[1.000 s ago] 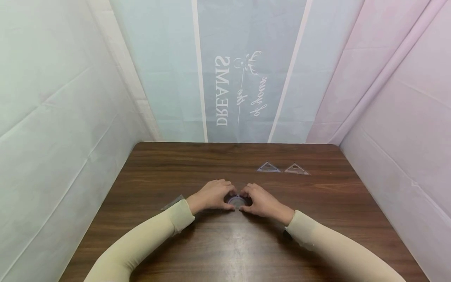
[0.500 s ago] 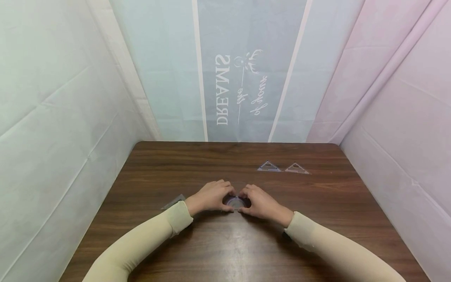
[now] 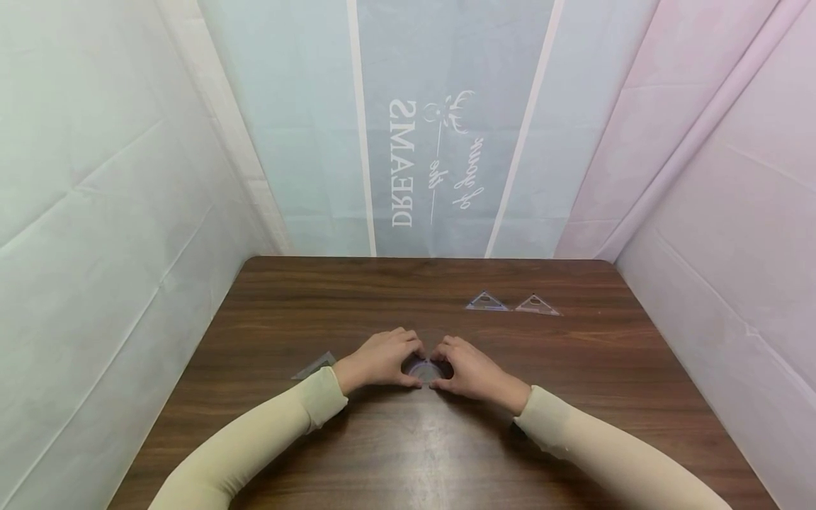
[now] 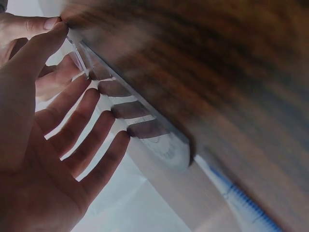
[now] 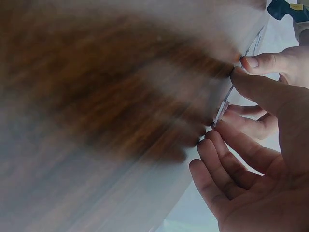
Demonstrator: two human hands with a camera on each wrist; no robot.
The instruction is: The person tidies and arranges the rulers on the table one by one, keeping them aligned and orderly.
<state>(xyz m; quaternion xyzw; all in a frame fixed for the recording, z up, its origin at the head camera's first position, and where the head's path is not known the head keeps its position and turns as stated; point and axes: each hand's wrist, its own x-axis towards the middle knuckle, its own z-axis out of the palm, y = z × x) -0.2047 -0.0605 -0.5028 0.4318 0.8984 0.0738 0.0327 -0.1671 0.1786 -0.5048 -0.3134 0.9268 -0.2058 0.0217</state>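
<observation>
A clear semicircular protractor (image 3: 426,372) with a purplish curved band lies in the middle of the brown table, between both hands. My left hand (image 3: 384,358) pinches its left side, thumb at the near straight edge and fingers at the far curve. From the other side my right hand (image 3: 473,368) holds it the same way. In the right wrist view the protractor (image 5: 222,108) shows edge-on, low over the table, at the thumb and index fingertips. The other right fingers extend beside the tabletop. The hands nearly meet, their fingertips covering the protractor's ends.
Two clear set squares, one with blue edges (image 3: 486,302) and one paler (image 3: 537,305), lie at the back right. Another clear triangular piece (image 3: 314,365) lies partly behind the left cuff. Fabric walls (image 3: 115,212) enclose the brown table (image 3: 421,460).
Both hands have drawn the protractor slightly toward the body and a little left, keeping hold of it. The set squares stay where they were.
</observation>
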